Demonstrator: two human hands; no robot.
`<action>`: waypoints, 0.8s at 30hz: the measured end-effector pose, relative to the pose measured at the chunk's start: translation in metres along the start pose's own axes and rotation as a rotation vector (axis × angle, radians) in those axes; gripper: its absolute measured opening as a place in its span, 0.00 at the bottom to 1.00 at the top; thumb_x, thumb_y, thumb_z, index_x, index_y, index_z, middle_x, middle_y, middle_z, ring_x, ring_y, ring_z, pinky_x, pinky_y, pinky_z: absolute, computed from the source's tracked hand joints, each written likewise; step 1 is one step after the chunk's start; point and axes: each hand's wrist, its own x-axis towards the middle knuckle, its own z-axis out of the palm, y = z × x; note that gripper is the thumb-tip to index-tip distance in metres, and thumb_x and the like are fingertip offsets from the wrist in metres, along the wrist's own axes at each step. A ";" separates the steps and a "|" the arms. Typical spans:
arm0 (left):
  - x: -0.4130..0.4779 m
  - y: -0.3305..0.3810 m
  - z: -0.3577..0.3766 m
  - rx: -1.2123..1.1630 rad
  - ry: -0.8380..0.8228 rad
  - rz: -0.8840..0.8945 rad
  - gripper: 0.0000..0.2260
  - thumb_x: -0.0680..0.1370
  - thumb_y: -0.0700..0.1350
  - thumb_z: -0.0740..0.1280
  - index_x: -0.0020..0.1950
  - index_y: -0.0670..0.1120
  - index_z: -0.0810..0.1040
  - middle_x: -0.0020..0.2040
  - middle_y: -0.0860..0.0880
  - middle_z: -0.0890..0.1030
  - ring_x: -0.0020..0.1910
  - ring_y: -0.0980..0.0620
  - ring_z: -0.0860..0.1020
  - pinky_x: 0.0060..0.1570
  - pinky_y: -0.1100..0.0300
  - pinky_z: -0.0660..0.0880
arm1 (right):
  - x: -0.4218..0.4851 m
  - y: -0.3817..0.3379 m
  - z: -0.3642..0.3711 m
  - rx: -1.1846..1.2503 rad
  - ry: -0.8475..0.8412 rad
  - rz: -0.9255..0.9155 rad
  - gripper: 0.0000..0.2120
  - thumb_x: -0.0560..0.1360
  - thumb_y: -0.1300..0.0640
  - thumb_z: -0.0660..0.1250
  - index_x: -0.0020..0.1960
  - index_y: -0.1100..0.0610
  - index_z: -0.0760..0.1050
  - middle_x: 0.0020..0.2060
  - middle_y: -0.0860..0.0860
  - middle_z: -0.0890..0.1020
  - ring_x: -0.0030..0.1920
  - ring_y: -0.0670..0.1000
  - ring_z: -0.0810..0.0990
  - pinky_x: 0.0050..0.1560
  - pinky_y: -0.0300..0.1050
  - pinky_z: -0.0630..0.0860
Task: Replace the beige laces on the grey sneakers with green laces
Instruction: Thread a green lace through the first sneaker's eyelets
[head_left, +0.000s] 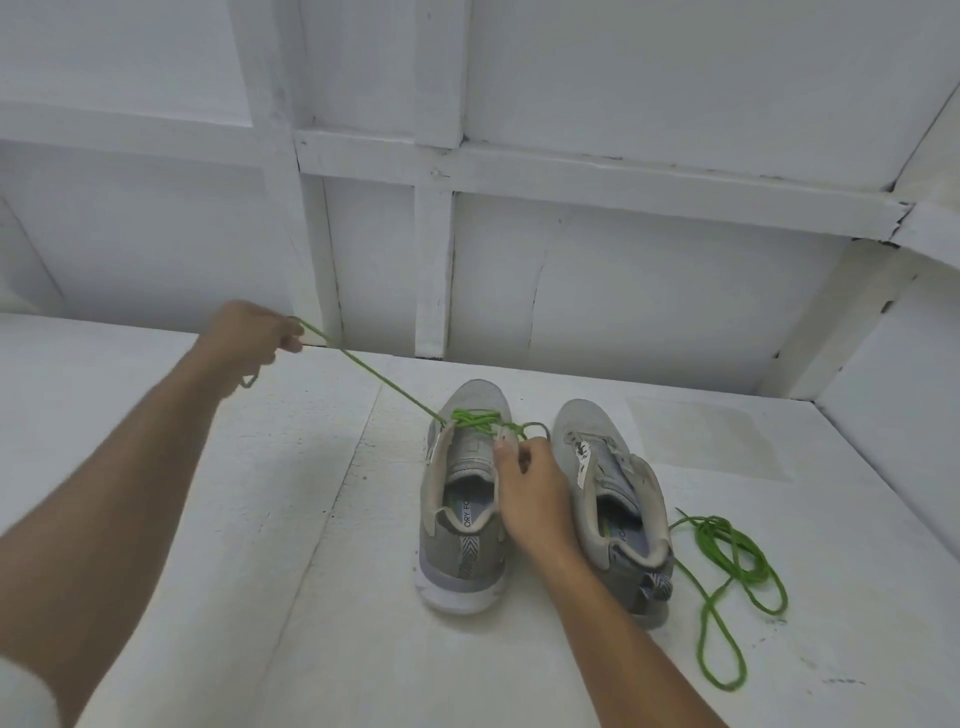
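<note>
Centre frame, the left hand (249, 332) and right hand (530, 483) pinch a green lace (384, 384) threaded through only the lowest eyelets of one grey sneaker (462, 519); the second sneaker (618, 509) sits laceless beside a coiled green lace (727, 561).

Left hand (249, 332) holds green lace (374, 371) taut from left-side sneaker (462, 519); right hand (530, 488) apparently pinches other end.

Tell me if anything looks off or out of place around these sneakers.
The sneaker on the right has no lace, and its tongue lies twisted with a white tag showing. The spare green lace sprawls in a loose tangle beside it.
</note>
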 end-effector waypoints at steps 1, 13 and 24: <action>-0.003 0.003 0.002 0.028 -0.006 0.021 0.12 0.79 0.42 0.65 0.59 0.38 0.80 0.37 0.48 0.81 0.30 0.51 0.66 0.30 0.63 0.62 | 0.000 0.000 0.001 -0.001 0.000 0.005 0.13 0.79 0.44 0.59 0.44 0.52 0.69 0.40 0.47 0.78 0.43 0.51 0.77 0.42 0.45 0.69; -0.054 0.001 0.084 0.430 -0.469 0.344 0.08 0.80 0.45 0.63 0.46 0.47 0.82 0.37 0.56 0.83 0.38 0.58 0.78 0.37 0.65 0.70 | -0.001 -0.001 -0.001 0.000 0.005 0.009 0.13 0.80 0.44 0.60 0.44 0.54 0.69 0.41 0.49 0.78 0.43 0.52 0.76 0.42 0.45 0.67; -0.045 0.005 0.070 0.391 -0.339 0.339 0.07 0.80 0.48 0.64 0.50 0.48 0.80 0.35 0.56 0.83 0.39 0.52 0.79 0.37 0.61 0.71 | 0.010 -0.028 -0.020 -0.200 -0.184 0.030 0.17 0.79 0.42 0.60 0.53 0.56 0.71 0.45 0.48 0.75 0.47 0.51 0.73 0.42 0.43 0.64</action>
